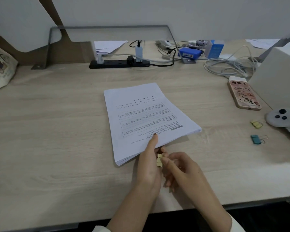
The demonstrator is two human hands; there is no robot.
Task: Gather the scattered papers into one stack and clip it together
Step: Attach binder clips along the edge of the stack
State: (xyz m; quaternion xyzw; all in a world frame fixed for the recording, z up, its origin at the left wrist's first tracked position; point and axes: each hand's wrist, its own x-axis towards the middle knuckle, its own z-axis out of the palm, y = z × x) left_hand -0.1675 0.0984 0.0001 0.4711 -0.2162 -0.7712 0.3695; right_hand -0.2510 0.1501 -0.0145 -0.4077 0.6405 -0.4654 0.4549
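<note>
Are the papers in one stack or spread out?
One stack: the papers lie piled with edges aligned; left hand pinches the near edge.

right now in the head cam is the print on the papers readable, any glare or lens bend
Head view: print on the paper stack is upside down and too soft to read; no glare, only a faint shadow under its lifted right corner; the wide lens bows the desk edge.
</note>
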